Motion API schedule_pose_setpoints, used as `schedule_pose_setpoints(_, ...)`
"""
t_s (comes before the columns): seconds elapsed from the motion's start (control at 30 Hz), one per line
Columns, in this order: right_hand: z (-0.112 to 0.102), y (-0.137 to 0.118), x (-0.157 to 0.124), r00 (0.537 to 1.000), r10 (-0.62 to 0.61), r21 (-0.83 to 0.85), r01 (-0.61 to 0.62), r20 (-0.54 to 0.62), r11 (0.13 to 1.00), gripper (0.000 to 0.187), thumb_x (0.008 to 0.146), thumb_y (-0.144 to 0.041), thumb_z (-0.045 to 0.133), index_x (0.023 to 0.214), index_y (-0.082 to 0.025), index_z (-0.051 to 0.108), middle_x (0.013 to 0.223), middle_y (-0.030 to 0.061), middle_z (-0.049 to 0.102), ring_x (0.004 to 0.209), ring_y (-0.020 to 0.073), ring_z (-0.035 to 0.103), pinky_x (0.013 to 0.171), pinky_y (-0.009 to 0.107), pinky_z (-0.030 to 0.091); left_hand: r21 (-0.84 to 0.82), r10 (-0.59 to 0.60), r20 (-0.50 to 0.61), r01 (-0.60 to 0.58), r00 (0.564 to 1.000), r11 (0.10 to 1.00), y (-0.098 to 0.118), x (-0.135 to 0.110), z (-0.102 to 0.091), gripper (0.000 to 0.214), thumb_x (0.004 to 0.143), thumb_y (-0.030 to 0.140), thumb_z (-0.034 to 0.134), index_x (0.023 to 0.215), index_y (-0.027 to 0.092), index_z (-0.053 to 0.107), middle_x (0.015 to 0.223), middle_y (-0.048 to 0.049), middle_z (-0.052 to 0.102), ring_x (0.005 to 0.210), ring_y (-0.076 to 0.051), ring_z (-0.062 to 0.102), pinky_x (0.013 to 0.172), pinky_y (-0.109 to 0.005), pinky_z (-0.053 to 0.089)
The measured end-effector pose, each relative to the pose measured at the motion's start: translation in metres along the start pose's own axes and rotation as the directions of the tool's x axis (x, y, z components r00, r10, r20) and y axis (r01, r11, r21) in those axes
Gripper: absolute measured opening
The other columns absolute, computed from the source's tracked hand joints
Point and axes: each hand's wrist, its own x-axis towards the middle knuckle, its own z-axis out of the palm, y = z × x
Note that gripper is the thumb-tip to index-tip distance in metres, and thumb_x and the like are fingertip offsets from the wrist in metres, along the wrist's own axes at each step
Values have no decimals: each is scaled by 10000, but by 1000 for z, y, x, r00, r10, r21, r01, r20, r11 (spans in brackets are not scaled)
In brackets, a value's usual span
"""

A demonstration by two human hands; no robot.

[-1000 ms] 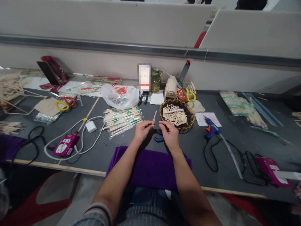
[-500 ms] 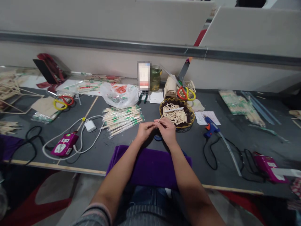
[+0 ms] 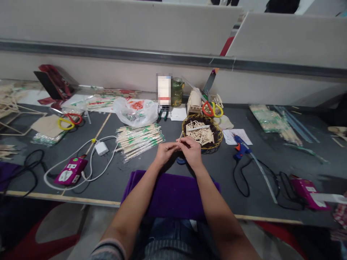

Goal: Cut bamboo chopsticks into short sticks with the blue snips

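Note:
My left hand (image 3: 165, 153) and my right hand (image 3: 193, 151) meet fingertip to fingertip above the grey table. Both are closed in a pinch around a short wooden stick (image 3: 180, 136), whose upper end pokes out above the fingers; its lower part is hidden. Just beyond my right hand stands a yellow-rimmed wicker basket (image 3: 220, 140), heaped with short cut wooden sticks (image 3: 202, 132). Plastic-wrapped bundles of long sticks (image 3: 139, 141) lie to the left of my left hand. A blue curved object (image 3: 180, 161), partly covered, lies below my hands.
A folded purple cloth (image 3: 173, 195) lies at the front edge. To the right are a blue glue gun (image 3: 241, 148) and its cord. A magenta power box (image 3: 72, 170) with a white cable sits left. Scissors (image 3: 213, 109), a wooden model (image 3: 194, 103) and a green bottle (image 3: 177, 92) stand behind.
The stick between my fingertips has turned more upright. My hands stay together in nearly the same place, and the whole view has shifted slightly.

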Motion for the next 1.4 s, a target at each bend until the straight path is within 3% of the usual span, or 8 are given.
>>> schedule_pose_setpoints(0.3,0,0,-1,995,-68,-31,66,-67,997,102,826,-278,636,814,-221,719,785,11,664,745,147,619,704,268,498,-36,-41,-25,40,999,999,2,-2,1,199,713,343,714,808,181,778,797,-50,747,746,-198,675,752,-301,518)
schedule_pose_setpoints(0.5,1,-2,-3,995,-82,-31,80,-58,996,88,824,-253,631,791,-221,706,775,6,666,741,144,617,707,265,492,-40,-56,-20,55,998,998,6,-4,2,185,722,326,695,782,170,772,750,-47,733,708,-181,654,725,-287,508)
schedule_pose_setpoints(0.83,-1,-3,-7,995,-87,-5,87,-57,996,87,814,-281,656,771,-225,707,755,3,664,725,143,613,708,269,493,-61,-81,115,89,990,994,13,-4,-3,236,707,375,711,750,147,755,700,-40,700,641,-152,602,657,-263,481)
schedule_pose_setpoints(1.0,-4,-5,-7,998,-59,-1,59,-37,998,115,812,-303,642,764,-217,703,795,19,685,764,154,632,734,281,505,-42,-106,114,112,988,993,15,-7,0,267,719,407,700,742,146,753,669,-38,698,627,-152,614,643,-260,480)
schedule_pose_setpoints(1.1,-13,-6,-6,1000,16,-8,-16,-16,1000,168,810,-334,621,887,-213,709,839,28,702,759,164,646,707,288,515,-58,-147,70,151,987,987,18,-7,0,279,697,409,720,767,140,750,696,-51,719,646,-168,640,643,-268,490)
schedule_pose_setpoints(1.2,-33,-6,-7,992,79,-130,-91,-101,987,242,830,-359,577,968,-205,704,863,43,717,730,173,648,681,296,510,-183,-250,-6,245,968,952,22,-7,-1,327,651,432,753,782,134,732,736,-82,738,669,-197,676,634,-290,519)
schedule_pose_setpoints(1.27,-49,-5,-9,985,85,-315,-128,-148,941,232,845,-364,559,925,-214,717,857,53,727,745,190,654,713,310,497,-292,-307,-42,282,951,914,25,-7,-1,355,622,435,774,795,131,717,749,-95,742,677,-209,693,650,-310,542)
schedule_pose_setpoints(1.4,-74,3,-12,963,164,-648,-267,-215,714,246,848,-358,574,1007,-250,728,731,66,726,690,225,654,675,320,461,-400,-348,-76,291,935,869,30,-6,-1,387,590,420,807,819,126,702,747,-97,740,663,-203,701,662,-319,557)
